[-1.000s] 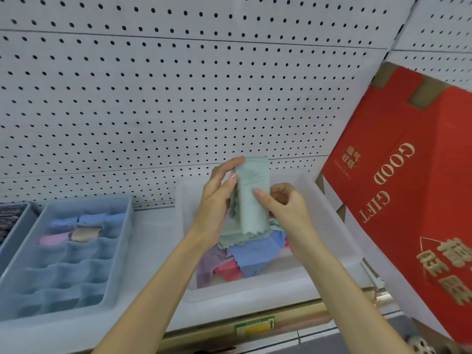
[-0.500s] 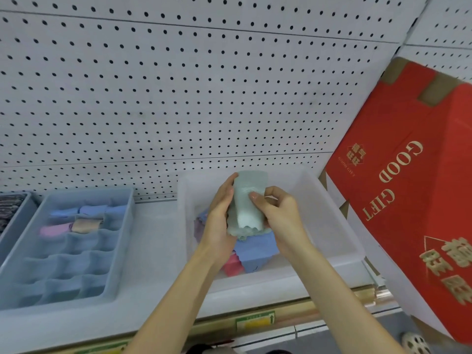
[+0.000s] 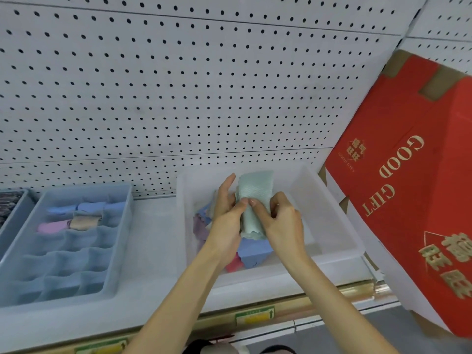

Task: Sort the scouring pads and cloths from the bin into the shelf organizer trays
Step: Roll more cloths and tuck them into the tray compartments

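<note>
Both hands are holding a folded pale green cloth [image 3: 256, 198] upright over the clear bin [image 3: 332, 254]. The left hand [image 3: 226, 221] is gripping its left edge, thumb pressing the front and fingers nearly straight. The right hand [image 3: 282, 222] is pinching the right edge with curled fingers. Loose cloths [image 3: 252, 251] are lying in the bin below. The organizer tray [image 3: 122, 238] is sitting well to the left, with rolled cloths [image 3: 76, 221] in its rear compartments.
</note>
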`<action>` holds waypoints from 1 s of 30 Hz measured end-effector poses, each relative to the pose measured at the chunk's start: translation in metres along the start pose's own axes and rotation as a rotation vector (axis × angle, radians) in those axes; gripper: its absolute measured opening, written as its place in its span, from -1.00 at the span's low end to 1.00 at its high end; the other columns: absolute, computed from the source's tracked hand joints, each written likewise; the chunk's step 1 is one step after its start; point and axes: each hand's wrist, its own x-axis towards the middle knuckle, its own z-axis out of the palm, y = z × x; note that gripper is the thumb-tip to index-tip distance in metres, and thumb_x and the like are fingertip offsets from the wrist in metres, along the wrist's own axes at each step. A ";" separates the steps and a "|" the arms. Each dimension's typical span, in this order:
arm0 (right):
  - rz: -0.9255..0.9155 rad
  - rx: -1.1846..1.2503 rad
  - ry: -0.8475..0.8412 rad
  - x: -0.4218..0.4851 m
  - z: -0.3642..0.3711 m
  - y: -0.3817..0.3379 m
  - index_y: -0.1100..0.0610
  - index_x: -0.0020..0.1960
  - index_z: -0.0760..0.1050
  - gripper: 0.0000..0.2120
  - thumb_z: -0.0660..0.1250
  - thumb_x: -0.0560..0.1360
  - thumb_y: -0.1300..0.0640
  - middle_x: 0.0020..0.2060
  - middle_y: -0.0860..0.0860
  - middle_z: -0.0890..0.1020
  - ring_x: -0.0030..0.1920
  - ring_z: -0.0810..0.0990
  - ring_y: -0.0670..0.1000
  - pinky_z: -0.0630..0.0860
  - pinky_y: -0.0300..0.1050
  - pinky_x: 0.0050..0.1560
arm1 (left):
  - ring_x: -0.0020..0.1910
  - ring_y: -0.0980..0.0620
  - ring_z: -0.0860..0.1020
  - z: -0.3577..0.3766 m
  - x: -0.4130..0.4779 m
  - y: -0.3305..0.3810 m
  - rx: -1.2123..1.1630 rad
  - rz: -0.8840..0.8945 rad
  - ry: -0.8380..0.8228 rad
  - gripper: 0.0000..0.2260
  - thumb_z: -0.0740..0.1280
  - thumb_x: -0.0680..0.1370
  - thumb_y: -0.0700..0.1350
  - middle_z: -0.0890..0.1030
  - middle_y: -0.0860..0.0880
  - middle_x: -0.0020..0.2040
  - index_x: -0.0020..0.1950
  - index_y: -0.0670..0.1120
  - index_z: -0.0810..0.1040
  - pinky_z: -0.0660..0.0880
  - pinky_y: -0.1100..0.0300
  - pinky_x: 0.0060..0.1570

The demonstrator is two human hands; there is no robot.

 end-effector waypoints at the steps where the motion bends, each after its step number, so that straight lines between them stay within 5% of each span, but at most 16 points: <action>1: 0.005 -0.029 0.018 0.000 0.001 0.002 0.05 -0.27 0.25 -0.60 0.37 0.46 -0.17 -0.50 -0.10 0.37 -0.49 0.37 -0.14 0.23 -0.18 -0.45 | 0.06 0.05 0.63 0.000 0.000 0.000 -0.019 -0.011 -0.003 -0.53 0.11 0.63 -0.35 0.58 -0.04 0.16 0.45 0.08 0.31 0.60 0.19 -0.09; 3: 0.036 -0.027 0.047 0.001 0.002 0.005 0.08 -0.14 0.31 -0.61 0.39 0.44 -0.19 -0.38 -0.09 0.47 -0.38 0.47 -0.12 0.34 -0.15 -0.40 | -0.03 0.07 0.65 -0.001 0.000 0.000 -0.016 -0.013 0.007 -0.53 0.11 0.63 -0.36 0.58 -0.06 0.15 0.44 0.08 0.30 0.60 0.20 -0.17; 7: 0.147 0.495 -0.130 0.007 -0.007 0.003 0.11 0.03 0.32 -0.67 0.46 0.44 0.14 -0.07 -0.01 0.53 -0.15 0.58 -0.03 0.54 -0.18 -0.20 | -0.05 -0.10 0.63 -0.007 0.004 0.005 0.159 0.049 0.039 -0.59 0.12 0.63 -0.34 0.62 -0.08 0.04 0.33 0.11 0.34 0.59 -0.02 -0.11; 10: 0.079 0.594 -0.283 0.007 -0.012 0.010 0.09 -0.11 0.35 -0.70 0.46 0.42 0.30 -0.20 0.05 0.53 -0.23 0.54 0.08 0.47 -0.01 -0.21 | -0.14 -0.10 0.56 -0.014 0.009 0.009 0.285 0.112 0.055 -0.70 0.11 0.63 -0.35 0.61 -0.15 -0.05 0.10 0.03 0.45 0.50 0.03 -0.18; 13: -0.009 0.625 -0.345 0.008 -0.016 0.011 0.00 -0.24 0.53 -0.81 0.42 0.40 0.27 -0.30 0.04 0.54 -0.27 0.45 0.07 0.35 -0.04 -0.21 | -0.04 -0.07 0.56 -0.019 0.011 0.015 0.416 0.124 0.007 -0.67 0.12 0.62 -0.38 0.62 -0.13 -0.03 -0.10 -0.08 0.61 0.51 0.14 -0.10; 16: -0.025 0.629 -0.333 0.016 -0.021 0.012 0.00 -0.14 0.69 -0.70 0.34 0.48 0.38 -0.15 0.00 0.67 -0.12 0.57 0.13 0.47 0.04 -0.04 | 0.01 -0.03 0.64 -0.028 0.009 0.023 0.462 0.034 -0.092 -0.73 0.22 0.59 -0.36 0.68 -0.06 0.02 0.02 -0.08 0.67 0.58 0.09 0.02; 19: -0.004 0.625 -0.420 0.022 -0.025 0.017 0.07 -0.03 0.69 -0.67 0.23 0.48 0.39 0.00 0.09 0.68 0.10 0.58 0.23 0.48 0.13 0.17 | -0.09 0.02 0.65 -0.038 0.008 0.032 0.476 -0.056 -0.206 -0.64 0.34 0.51 -0.41 0.66 -0.12 0.02 0.21 -0.07 0.59 0.60 0.17 -0.11; 22: 0.008 0.642 -0.574 0.027 -0.034 0.021 0.16 0.07 0.64 -0.46 0.05 0.39 0.59 -0.02 0.08 0.70 0.09 0.64 0.09 0.54 -0.14 0.04 | -0.10 0.00 0.66 -0.040 0.011 0.039 0.472 -0.068 -0.203 -0.67 0.31 0.49 -0.47 0.66 -0.16 0.02 0.13 -0.12 0.62 0.60 0.19 -0.13; 26: -0.160 0.642 -0.522 0.030 -0.033 0.024 0.13 0.07 0.65 -0.48 0.25 0.25 0.54 -0.02 -0.07 0.68 0.07 0.65 0.02 0.53 -0.22 0.05 | 0.08 -0.15 0.64 -0.038 0.017 0.040 0.399 -0.098 -0.210 -0.71 0.21 0.53 -0.48 0.67 -0.17 0.09 0.04 -0.21 0.65 0.60 0.01 0.08; 30: -0.210 0.671 -0.324 0.038 -0.024 0.024 0.02 -0.12 0.68 -0.64 0.41 0.24 0.41 -0.20 -0.10 0.66 -0.14 0.64 -0.06 0.53 -0.26 -0.07 | 0.12 -0.09 0.63 -0.036 0.020 0.039 0.299 -0.147 -0.318 -0.62 0.15 0.52 -0.51 0.64 -0.15 0.17 0.20 -0.23 0.58 0.60 0.13 0.04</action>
